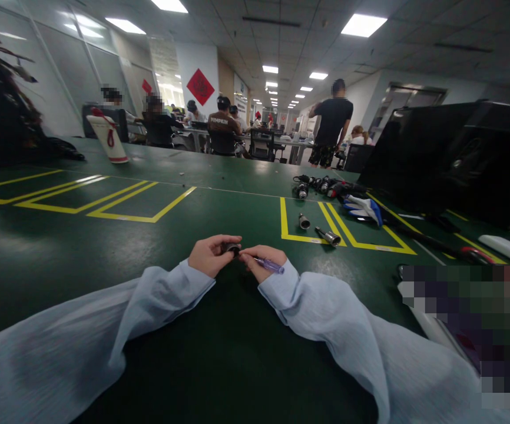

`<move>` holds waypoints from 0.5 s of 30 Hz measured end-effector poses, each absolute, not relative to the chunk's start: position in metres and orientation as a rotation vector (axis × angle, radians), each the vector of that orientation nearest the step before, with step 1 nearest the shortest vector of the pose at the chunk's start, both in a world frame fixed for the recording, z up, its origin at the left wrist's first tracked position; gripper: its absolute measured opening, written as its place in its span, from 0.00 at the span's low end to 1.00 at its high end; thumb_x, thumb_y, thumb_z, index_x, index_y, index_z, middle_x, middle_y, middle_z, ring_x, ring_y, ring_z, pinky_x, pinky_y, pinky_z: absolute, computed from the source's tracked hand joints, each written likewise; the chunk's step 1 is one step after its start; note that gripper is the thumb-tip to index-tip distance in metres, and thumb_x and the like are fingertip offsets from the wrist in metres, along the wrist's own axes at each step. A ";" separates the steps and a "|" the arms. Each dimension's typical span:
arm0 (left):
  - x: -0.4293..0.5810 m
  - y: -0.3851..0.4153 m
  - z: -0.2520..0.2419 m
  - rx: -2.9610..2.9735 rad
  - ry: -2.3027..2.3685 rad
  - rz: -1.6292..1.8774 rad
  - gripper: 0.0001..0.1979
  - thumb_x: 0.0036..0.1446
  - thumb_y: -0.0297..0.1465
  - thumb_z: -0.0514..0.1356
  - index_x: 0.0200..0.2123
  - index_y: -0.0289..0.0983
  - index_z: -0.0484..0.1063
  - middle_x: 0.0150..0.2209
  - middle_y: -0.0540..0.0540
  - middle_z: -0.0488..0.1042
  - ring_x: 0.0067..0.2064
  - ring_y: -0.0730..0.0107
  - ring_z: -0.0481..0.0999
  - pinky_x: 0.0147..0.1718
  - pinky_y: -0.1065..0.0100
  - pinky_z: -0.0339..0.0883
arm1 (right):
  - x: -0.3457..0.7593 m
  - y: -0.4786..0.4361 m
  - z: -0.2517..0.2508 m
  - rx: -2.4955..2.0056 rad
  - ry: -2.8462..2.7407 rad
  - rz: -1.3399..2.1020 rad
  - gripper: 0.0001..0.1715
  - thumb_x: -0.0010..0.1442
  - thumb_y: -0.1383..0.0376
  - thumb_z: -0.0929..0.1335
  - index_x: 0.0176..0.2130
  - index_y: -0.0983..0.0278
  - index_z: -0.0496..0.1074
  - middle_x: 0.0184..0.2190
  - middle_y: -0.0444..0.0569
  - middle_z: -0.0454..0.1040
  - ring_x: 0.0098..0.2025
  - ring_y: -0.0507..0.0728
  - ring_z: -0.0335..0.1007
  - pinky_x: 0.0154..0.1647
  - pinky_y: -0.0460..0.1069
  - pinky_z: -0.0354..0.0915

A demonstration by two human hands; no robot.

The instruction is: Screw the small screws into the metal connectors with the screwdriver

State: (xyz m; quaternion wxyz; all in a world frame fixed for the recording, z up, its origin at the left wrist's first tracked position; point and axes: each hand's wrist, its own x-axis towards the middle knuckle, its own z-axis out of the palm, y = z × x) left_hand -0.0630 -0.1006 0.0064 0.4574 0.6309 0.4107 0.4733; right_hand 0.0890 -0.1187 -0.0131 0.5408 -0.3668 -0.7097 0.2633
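Above the green table [219, 365], my left hand [206, 258] is closed around a dark, round metal connector [232, 248], its open end turned to the right. My right hand [261, 258] pinches a small screwdriver [271, 266] with a see-through purple handle. The screwdriver's tip points at the connector's open end; whether it touches inside is hidden by my fingers. Beyond my right hand, within yellow tape lines, lie two loose metal connector parts: a short shell [304, 221] and a longer piece [328, 237] with a thin stem.
Farther right are several dark cable connectors [301, 189] and a blue-and-white glove [364, 209]. A black cable [423, 235] runs along the right, beside a large black case [449, 159]. A white cup [108, 139] stands at the far left edge. Other people sit or stand beyond the table.
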 end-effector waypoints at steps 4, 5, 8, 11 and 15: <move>-0.059 -0.102 0.005 1.505 1.024 1.250 0.15 0.36 0.25 0.61 0.33 0.31 0.73 0.32 0.43 0.77 0.36 0.63 0.76 0.40 0.62 0.70 | 0.090 -0.122 -0.010 -0.883 -1.726 0.587 0.10 0.51 0.65 0.64 0.31 0.63 0.75 0.27 0.48 0.75 0.26 0.51 0.70 0.28 0.46 0.68; -0.058 -0.102 0.004 1.493 1.025 1.272 0.15 0.36 0.26 0.61 0.33 0.31 0.73 0.31 0.44 0.77 0.35 0.63 0.76 0.39 0.62 0.70 | 0.090 -0.122 -0.009 -0.886 -1.738 0.583 0.10 0.52 0.65 0.64 0.31 0.63 0.75 0.27 0.48 0.75 0.26 0.51 0.70 0.28 0.46 0.68; -0.057 -0.102 0.002 1.469 1.028 1.293 0.14 0.35 0.26 0.61 0.32 0.31 0.73 0.30 0.44 0.77 0.33 0.64 0.76 0.38 0.63 0.71 | 0.090 -0.123 -0.007 -0.873 -1.751 0.531 0.10 0.52 0.66 0.64 0.31 0.64 0.74 0.27 0.48 0.75 0.27 0.52 0.70 0.31 0.46 0.68; -0.057 -0.101 0.001 1.459 1.022 1.283 0.15 0.35 0.26 0.61 0.32 0.31 0.73 0.29 0.44 0.77 0.33 0.64 0.76 0.37 0.63 0.71 | 0.090 -0.124 -0.006 -0.849 -1.765 0.432 0.10 0.52 0.67 0.64 0.30 0.66 0.75 0.26 0.50 0.76 0.27 0.52 0.71 0.33 0.46 0.67; -0.057 -0.101 0.002 1.466 1.028 1.271 0.15 0.36 0.27 0.61 0.33 0.31 0.73 0.29 0.44 0.77 0.34 0.63 0.76 0.37 0.63 0.71 | 0.090 -0.125 -0.007 -0.848 -1.766 0.447 0.11 0.52 0.66 0.64 0.30 0.67 0.75 0.26 0.51 0.75 0.26 0.52 0.70 0.30 0.45 0.67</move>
